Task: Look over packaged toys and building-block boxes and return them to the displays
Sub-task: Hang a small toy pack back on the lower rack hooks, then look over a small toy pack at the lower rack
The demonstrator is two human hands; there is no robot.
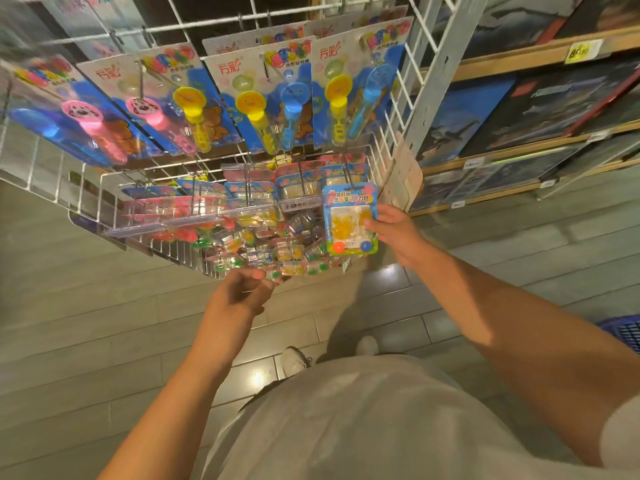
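boxes point(540, 98) on shelves point(519, 60) right of rack point(420, 109).

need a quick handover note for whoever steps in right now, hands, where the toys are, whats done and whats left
Right hand: grips a small blister-pack toy by its right edge, held up in front of the lower hooks of the wire rack.
Left hand: fingers loosely curled, just below the packs hanging lowest; whether it pinches one I cannot tell.
Upper row: bubble wand cards hang on their hooks.
Building-block boxes sit on the wooden shelves to the right.
Done: the pack is off its hook, facing the camera.
Left: hang it back on a hook, then go on to the boxes.
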